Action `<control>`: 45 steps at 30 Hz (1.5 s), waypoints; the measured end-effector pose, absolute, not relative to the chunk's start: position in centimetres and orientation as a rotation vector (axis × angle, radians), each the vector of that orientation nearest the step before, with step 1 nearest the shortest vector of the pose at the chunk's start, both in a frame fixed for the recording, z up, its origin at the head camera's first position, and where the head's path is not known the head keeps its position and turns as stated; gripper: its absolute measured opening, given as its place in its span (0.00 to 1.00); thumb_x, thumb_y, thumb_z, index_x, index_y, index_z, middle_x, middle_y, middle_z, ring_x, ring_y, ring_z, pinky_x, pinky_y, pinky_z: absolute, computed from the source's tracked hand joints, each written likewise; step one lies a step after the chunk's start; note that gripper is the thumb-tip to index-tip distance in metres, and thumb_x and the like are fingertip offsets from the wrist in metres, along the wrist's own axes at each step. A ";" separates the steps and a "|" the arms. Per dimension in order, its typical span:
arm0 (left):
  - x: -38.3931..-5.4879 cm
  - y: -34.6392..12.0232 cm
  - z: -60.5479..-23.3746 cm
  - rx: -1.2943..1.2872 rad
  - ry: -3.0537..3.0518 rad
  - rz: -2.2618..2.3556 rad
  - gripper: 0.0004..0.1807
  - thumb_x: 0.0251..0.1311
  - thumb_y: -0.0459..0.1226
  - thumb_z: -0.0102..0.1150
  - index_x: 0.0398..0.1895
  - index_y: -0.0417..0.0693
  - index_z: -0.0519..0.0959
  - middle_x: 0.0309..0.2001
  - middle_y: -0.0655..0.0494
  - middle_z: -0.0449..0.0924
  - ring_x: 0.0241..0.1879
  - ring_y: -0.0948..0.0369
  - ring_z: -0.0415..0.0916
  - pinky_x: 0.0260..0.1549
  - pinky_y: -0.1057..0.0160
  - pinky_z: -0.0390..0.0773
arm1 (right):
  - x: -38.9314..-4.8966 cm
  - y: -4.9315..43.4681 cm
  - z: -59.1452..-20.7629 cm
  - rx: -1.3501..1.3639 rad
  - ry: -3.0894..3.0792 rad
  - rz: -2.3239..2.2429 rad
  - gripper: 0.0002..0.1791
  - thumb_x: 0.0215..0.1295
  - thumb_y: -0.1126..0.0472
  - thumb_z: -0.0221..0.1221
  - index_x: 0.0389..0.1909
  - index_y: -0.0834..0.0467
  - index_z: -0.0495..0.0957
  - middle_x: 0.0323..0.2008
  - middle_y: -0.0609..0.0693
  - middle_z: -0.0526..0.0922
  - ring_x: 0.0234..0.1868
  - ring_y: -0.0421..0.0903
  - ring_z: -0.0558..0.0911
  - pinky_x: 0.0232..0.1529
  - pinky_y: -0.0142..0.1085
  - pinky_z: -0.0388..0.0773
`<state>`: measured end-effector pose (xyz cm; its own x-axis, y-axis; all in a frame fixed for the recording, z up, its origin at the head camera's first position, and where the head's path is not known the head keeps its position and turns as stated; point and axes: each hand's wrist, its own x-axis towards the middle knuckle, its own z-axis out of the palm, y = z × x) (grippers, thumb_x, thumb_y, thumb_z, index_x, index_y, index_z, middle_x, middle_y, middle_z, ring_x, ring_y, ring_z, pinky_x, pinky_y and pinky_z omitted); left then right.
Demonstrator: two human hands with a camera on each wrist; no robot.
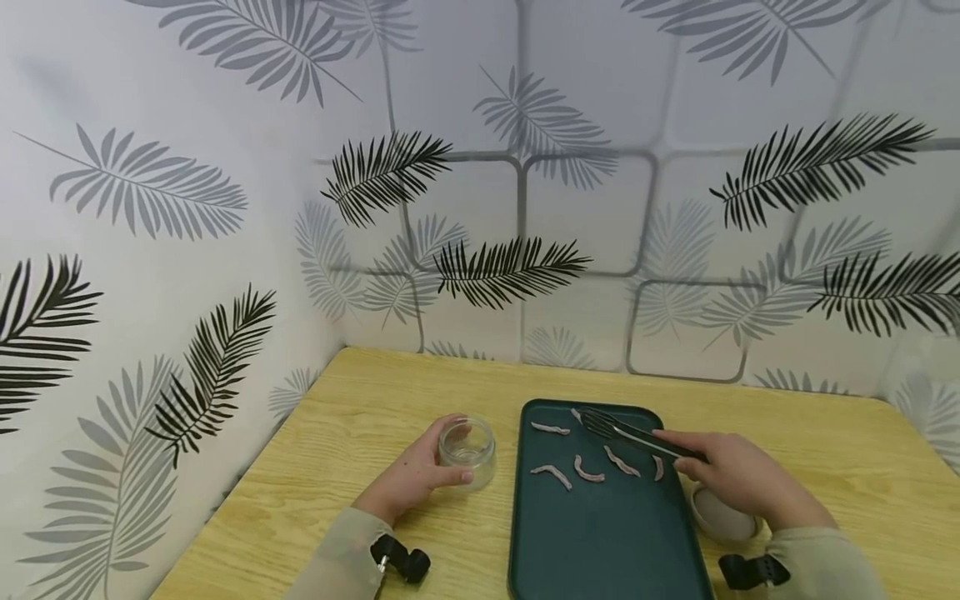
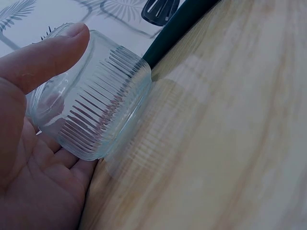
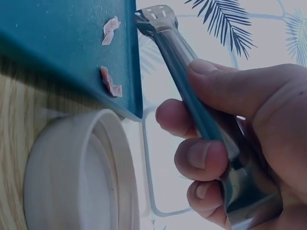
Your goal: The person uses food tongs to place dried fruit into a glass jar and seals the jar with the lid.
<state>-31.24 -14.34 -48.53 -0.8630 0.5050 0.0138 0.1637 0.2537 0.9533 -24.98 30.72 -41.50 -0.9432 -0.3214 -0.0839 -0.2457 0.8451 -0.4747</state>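
Note:
My left hand (image 1: 411, 479) grips a clear glass jar (image 1: 480, 471), thumb on the near side and fingers around the far side. Fine vertical ribs show on the jar (image 2: 105, 100) in the left wrist view, where it stands on the wooden surface. Metal tongs (image 1: 637, 437) with slotted heads are held in my right hand (image 1: 742, 475), thumb and curled fingers around the arms. Their heads are over the far part of a dark green tray (image 1: 600, 542), right at the end of a pale pinkish strip (image 1: 576, 415). Several similar curled strips (image 1: 589, 473) lie spread on the tray.
Beneath my right hand, a round whitish lid-like piece (image 1: 723, 518) rests on the table (image 1: 300, 517) beside the tray's right edge; its raised rim (image 3: 98, 139) shows in the right wrist view. Leaf-patterned walls (image 1: 480, 208) close off the table's back and left.

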 end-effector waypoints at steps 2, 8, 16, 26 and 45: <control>-31.3 -14.3 -48.6 0.616 2.239 1.635 0.45 0.60 0.45 0.72 0.77 0.59 0.58 0.74 0.51 0.62 0.73 0.50 0.58 0.68 0.43 0.56 | -24.9 30.6 -41.4 -0.454 2.867 -0.709 0.28 0.76 0.56 0.57 0.74 0.50 0.68 0.38 0.48 0.82 0.22 0.43 0.70 0.34 0.44 0.68; -31.4 -14.3 -48.6 0.617 2.248 1.629 0.45 0.60 0.44 0.72 0.77 0.60 0.58 0.74 0.52 0.62 0.72 0.51 0.58 0.68 0.44 0.56 | -24.7 29.9 -41.0 -0.490 2.897 -0.714 0.27 0.77 0.54 0.56 0.75 0.47 0.68 0.23 0.46 0.72 0.16 0.41 0.64 0.34 0.43 0.68; -31.2 -14.3 -48.5 0.615 2.243 1.638 0.44 0.62 0.42 0.71 0.78 0.56 0.57 0.75 0.49 0.62 0.73 0.49 0.57 0.68 0.42 0.55 | -24.4 28.5 -40.2 -0.575 2.910 -0.723 0.28 0.77 0.52 0.55 0.75 0.45 0.67 0.30 0.39 0.80 0.16 0.39 0.64 0.28 0.38 0.67; -31.2 -14.2 -48.5 0.611 2.247 1.628 0.44 0.61 0.42 0.72 0.77 0.58 0.58 0.74 0.51 0.62 0.73 0.50 0.57 0.68 0.43 0.56 | -23.5 26.2 -39.2 -0.723 2.867 -0.789 0.28 0.76 0.48 0.54 0.75 0.39 0.65 0.23 0.39 0.73 0.20 0.36 0.67 0.32 0.37 0.69; -31.1 -14.1 -48.3 0.622 2.255 1.637 0.43 0.61 0.40 0.72 0.77 0.59 0.59 0.74 0.50 0.63 0.70 0.49 0.63 0.65 0.45 0.61 | -22.7 20.7 -40.2 -0.997 2.938 -0.801 0.30 0.74 0.50 0.58 0.75 0.39 0.66 0.31 0.31 0.76 0.24 0.32 0.70 0.30 0.34 0.69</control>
